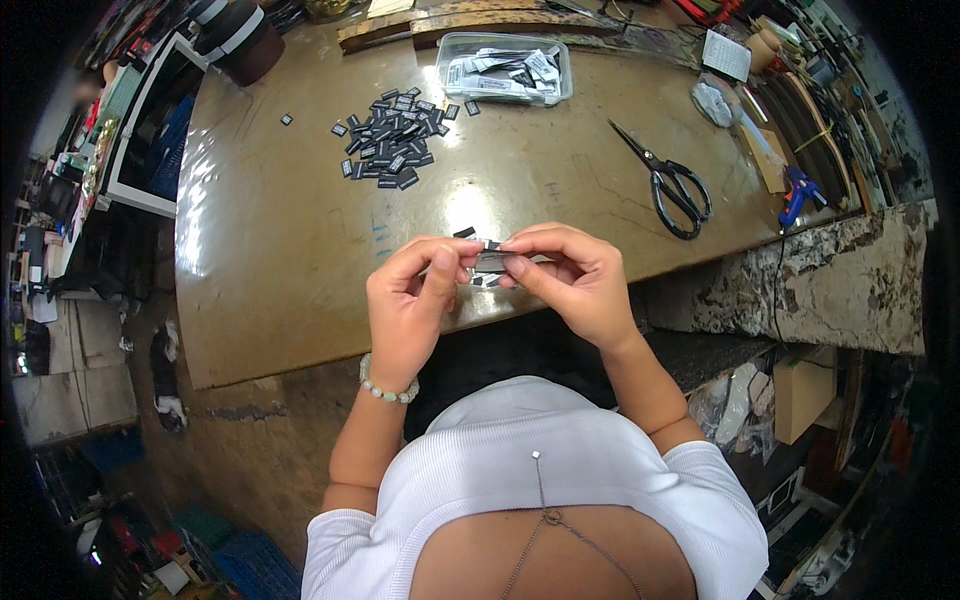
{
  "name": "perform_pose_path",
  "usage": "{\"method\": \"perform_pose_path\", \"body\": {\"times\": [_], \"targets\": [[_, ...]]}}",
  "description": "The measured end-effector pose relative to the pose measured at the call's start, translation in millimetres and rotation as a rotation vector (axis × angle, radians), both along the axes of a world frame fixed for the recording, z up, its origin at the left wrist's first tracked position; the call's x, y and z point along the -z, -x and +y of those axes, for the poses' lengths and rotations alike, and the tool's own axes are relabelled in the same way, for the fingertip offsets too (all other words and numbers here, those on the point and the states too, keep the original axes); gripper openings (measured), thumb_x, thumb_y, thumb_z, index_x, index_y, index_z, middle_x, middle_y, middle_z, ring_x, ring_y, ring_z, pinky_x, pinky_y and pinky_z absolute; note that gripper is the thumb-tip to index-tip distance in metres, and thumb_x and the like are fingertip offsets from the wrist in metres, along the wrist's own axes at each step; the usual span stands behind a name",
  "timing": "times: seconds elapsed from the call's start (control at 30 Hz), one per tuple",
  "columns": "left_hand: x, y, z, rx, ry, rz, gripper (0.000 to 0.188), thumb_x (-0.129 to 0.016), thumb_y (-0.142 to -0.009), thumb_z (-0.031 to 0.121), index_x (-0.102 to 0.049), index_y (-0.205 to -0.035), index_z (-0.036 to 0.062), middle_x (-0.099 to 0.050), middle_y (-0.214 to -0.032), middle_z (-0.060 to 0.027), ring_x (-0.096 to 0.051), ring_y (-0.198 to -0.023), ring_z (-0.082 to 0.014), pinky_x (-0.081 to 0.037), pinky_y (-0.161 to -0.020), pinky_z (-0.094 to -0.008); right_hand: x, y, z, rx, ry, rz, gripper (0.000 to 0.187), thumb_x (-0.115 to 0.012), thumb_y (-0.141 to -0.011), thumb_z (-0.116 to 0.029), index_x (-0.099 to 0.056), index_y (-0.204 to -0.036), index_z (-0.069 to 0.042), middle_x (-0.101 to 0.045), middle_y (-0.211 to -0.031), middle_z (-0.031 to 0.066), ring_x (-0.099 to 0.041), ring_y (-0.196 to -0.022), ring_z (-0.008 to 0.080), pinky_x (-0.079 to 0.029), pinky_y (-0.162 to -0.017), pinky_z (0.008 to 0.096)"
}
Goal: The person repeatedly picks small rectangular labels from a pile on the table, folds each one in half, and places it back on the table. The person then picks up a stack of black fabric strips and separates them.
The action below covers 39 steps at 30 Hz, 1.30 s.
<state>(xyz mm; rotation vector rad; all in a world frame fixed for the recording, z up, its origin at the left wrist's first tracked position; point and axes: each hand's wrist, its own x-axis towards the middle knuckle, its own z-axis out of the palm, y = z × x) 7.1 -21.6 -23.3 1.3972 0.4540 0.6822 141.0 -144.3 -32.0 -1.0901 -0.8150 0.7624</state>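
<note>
Over the table's near edge, my left hand [412, 282] and my right hand [580, 278] meet fingertip to fingertip. Both pinch a small black-and-white label [490, 246], mostly covered by the fingers. More small black and white pieces lie close under and behind my fingers, among them a dark one [464, 233]. Farther off, to the left, a loose heap of small black labels [390, 140] with white marks is spread on the table. A clear plastic tub [567, 78] behind it holds longer black and white label strips.
Black-handled scissors [672, 190] lie to the right, blades pointing away. A blue glue gun [799, 195] rests at the right edge. Wooden strips [470, 22] run along the back. A dark cylindrical container [238, 45] stands at the far left corner of the brown table [270, 240].
</note>
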Motion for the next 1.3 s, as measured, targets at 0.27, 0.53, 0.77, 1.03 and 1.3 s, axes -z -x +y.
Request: {"method": "perform_pose_path", "body": {"times": [0.27, 0.53, 0.77, 1.03, 1.3], "targets": [[-13.7, -2.9, -7.5, 0.027, -0.377, -0.039, 0.015, -0.070, -0.080, 0.001, -0.070, -0.094, 0.0010, -0.066, -0.091, -0.0087, -0.061, -0.075, -0.0109, -0.048, -0.058, -0.0207, -10.0, -2.4, -7.2, 0.123, -0.066, -0.475, 0.019, -0.066, -0.078, 0.007, -0.069, -0.095, 0.000, -0.066, -0.098, 0.0125, -0.067, -0.086, 0.0176, -0.055, -0.073, 0.0263], [-12.6, 10.5, -10.7, -0.039, -0.573, -0.069, 0.021, -0.076, -0.072, -0.002, -0.070, -0.093, -0.0003, -0.068, -0.088, -0.0125, -0.065, -0.075, -0.0162, -0.052, -0.061, -0.0243, -10.7, 0.9, -6.0, 0.054, -0.160, -0.426, 0.022, -0.066, -0.078, 0.007, -0.068, -0.099, 0.002, -0.066, -0.097, 0.0134, -0.066, -0.088, 0.0186, -0.056, -0.074, 0.0267], [-12.1, 13.5, -8.4, -0.007, -0.639, -0.199, 0.024, -0.079, -0.067, -0.002, -0.070, -0.090, -0.0005, -0.068, -0.086, -0.0122, -0.065, -0.074, -0.0175, -0.052, -0.060, -0.0242, -18.7, 7.4, -10.9, 0.034, -0.207, -0.430, 0.027, -0.072, -0.076, 0.002, -0.067, -0.102, 0.002, -0.067, -0.097, 0.0152, -0.066, -0.084, 0.0235, -0.055, -0.071, 0.0299], [-14.5, 19.4, -9.4, 0.045, -0.503, -0.192, 0.026, -0.080, -0.068, -0.001, -0.071, -0.092, 0.0009, -0.068, -0.088, -0.0113, -0.064, -0.072, -0.0143, -0.050, -0.056, -0.0227, -17.3, 9.9, -9.5, 0.120, -0.277, -0.663, 0.024, -0.075, -0.074, 0.001, -0.067, -0.096, 0.001, -0.067, -0.089, 0.0150, -0.067, -0.079, 0.0216, -0.053, -0.065, 0.0272], [-22.6, 21.7, -14.8, 0.011, -0.596, -0.116, 0.024, -0.076, -0.070, -0.003, -0.070, -0.093, 0.0009, -0.067, -0.087, -0.0112, -0.064, -0.071, -0.0161, -0.051, -0.062, -0.0249, -18.1, 11.7, -10.4, 0.112, -0.279, -0.664, 0.026, -0.075, -0.074, 0.001, -0.067, -0.098, 0.002, -0.067, -0.093, 0.0150, -0.067, -0.081, 0.0228, -0.054, -0.069, 0.0294]]}}
